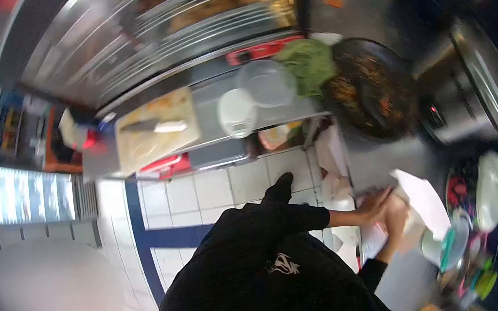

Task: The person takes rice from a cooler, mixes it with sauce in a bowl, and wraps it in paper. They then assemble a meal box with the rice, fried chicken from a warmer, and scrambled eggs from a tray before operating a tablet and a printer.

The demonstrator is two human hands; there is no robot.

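Observation:
My two hands meet over a steel counter point(383, 156) at the right. My left hand point(376, 201) and my right hand point(398, 218) are pressed together on a white paper wrap point(423, 198) that lies on the counter. The fingers look closed around the folded paper, though the picture is blurred. What is inside the paper is hidden. My black shirt point(266, 280) fills the lower middle of the view, and one black shoe point(279, 188) stands on the tiled floor.
Beyond the hands sit a dark pan of cooked food point(370, 90), green leaves point(309, 64) and a steel pot point(475, 85). A white bowl point(489, 188) and several small containers point(459, 247) crowd the counter's near right. A cutting board with a knife point(156, 130) lies across the white-tiled aisle point(215, 189).

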